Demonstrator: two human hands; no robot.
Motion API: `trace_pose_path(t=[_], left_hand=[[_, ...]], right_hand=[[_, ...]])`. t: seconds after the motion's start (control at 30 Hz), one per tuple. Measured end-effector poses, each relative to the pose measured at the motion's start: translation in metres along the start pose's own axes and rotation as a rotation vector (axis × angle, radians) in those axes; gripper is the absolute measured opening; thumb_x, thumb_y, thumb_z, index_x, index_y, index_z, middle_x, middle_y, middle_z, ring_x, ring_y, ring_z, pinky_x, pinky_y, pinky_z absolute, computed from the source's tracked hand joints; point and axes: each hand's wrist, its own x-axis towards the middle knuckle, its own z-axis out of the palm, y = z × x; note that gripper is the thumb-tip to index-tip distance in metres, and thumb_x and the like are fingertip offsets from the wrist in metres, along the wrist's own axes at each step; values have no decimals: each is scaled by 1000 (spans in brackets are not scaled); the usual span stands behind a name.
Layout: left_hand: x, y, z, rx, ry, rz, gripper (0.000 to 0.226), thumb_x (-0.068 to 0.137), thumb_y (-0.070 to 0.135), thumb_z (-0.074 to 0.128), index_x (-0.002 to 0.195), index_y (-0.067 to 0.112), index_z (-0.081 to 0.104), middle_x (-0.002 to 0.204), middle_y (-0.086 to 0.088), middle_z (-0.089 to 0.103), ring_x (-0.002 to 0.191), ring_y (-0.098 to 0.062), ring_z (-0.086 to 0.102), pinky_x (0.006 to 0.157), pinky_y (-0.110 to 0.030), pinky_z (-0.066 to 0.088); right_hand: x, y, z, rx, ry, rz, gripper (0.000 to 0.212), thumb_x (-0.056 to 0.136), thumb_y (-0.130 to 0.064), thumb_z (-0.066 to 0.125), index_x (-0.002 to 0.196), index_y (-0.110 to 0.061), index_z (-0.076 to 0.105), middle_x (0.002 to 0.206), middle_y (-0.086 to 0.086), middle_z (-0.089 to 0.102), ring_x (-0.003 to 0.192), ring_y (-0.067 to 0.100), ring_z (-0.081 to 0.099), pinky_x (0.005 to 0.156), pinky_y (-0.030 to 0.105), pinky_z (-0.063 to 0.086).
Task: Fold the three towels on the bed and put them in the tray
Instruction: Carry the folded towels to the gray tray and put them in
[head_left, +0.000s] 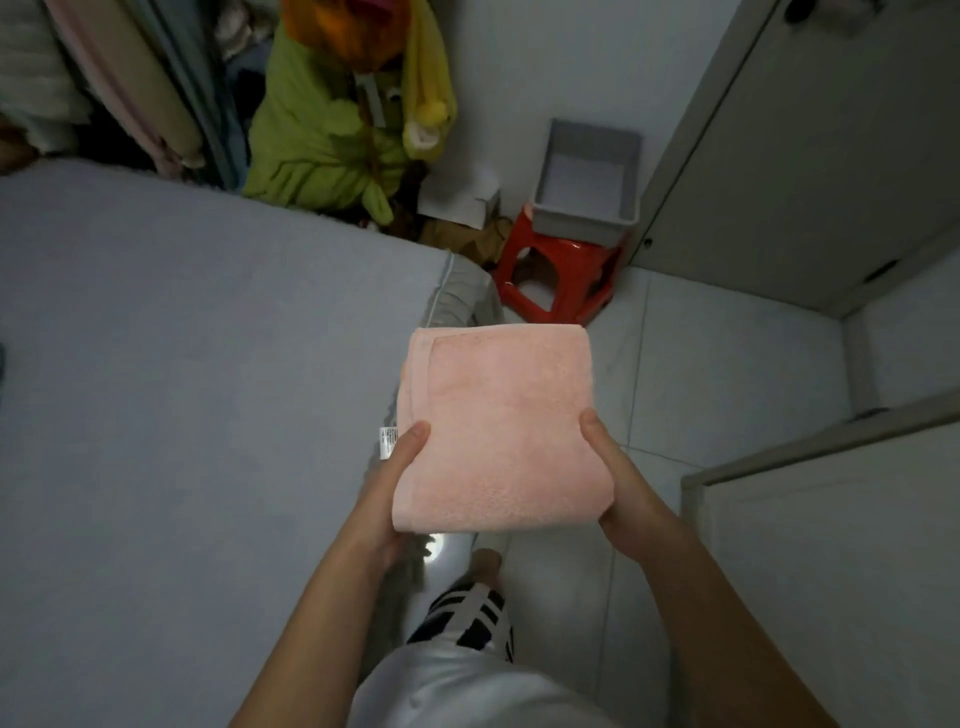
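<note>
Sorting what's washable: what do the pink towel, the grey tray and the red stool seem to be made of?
Pink towel: soft terry-like cloth, fuzzy matte nap, hemmed edge. Grey tray: probably plastic, smooth matte moulded walls. Red stool: likely plastic, glossy with highlights.

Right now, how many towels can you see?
1: a folded pink towel, held between the left hand and right hand beside the bed. Others may lie out of view.

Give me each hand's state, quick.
Left hand: shut on the towel, gripping its left edge.
Right hand: shut on the towel, gripping its right edge.
</note>
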Motion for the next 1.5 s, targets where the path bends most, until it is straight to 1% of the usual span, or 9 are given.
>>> trace_pose_path(t=[0.17, 0.3, 0.47, 0.73, 0.93, 1.07, 1.17, 1.33, 1.5], left_hand=[[82, 52, 74, 52, -81, -29, 64, 69, 62, 70, 120, 24, 63, 110, -9, 75, 95, -24, 74, 64, -32, 60], [141, 91, 141, 104, -119, -59, 67, 68, 61, 70, 121, 21, 65, 112, -9, 75, 98, -24, 73, 68, -32, 59], [217, 117, 229, 140, -176, -45, 65, 71, 62, 69, 124, 25, 60, 114, -7, 74, 101, -23, 72, 69, -32, 60], [340, 146, 368, 155, -151, 5, 76, 75, 66, 67, 137, 25, 51, 123, -7, 70, 109, -23, 69, 74, -29, 59], [388, 179, 466, 172, -110, 22, 76, 75, 71, 64, 136, 27, 52, 126, -7, 68, 115, -25, 66, 81, -34, 58], [421, 203, 507, 115, -91, 40, 78, 74, 66, 65, 138, 23, 49, 124, -11, 69, 111, -28, 67, 79, -35, 58], [454, 217, 532, 77, -75, 20, 75, 74, 61, 62, 138, 24, 46, 121, -14, 69, 106, -30, 69, 74, -36, 58], [521, 230, 559, 17, -24, 31, 86, 66, 67, 64, 138, 24, 43, 124, -16, 66, 113, -33, 65, 82, -42, 56], [564, 236, 582, -155, 104, -3, 70, 74, 54, 60, 134, 19, 49, 114, -10, 73, 105, -27, 70, 80, -38, 55]], right_hand=[[51, -65, -61, 86, 85, -28, 52, 85, -67, 48, 126, -39, 61, 128, -2, 68, 118, 19, 64, 100, 41, 48], [83, -121, -116, 121, 142, -58, 42, 83, -67, 53, 114, -44, 71, 126, -4, 69, 116, 15, 65, 87, 28, 56], [135, -175, -206, 134, 181, -82, 52, 82, -69, 55, 124, -40, 65, 128, -3, 68, 118, 18, 64, 96, 39, 50], [234, -277, -357, 55, 47, 26, 48, 82, -74, 51, 117, -46, 68, 129, -7, 67, 119, 11, 63, 103, 37, 43], [296, -368, -454, -37, -56, 79, 61, 73, -80, 55, 124, -48, 59, 129, -11, 66, 120, 10, 61, 106, 37, 42], [340, -412, -494, -118, -123, 88, 76, 72, -82, 54, 136, -40, 53, 128, -11, 66, 120, 9, 60, 106, 36, 42], [376, -443, -518, -167, -151, 112, 66, 76, -79, 52, 130, -40, 56, 125, -13, 68, 116, 5, 63, 103, 33, 43], [454, -488, -549, -268, -225, 156, 56, 81, -76, 50, 126, -45, 56, 124, -16, 67, 116, 3, 62, 105, 34, 41], [525, -528, -564, -425, -331, 265, 67, 76, -77, 54, 129, -37, 58, 123, -12, 69, 114, 5, 63, 95, 28, 45]])
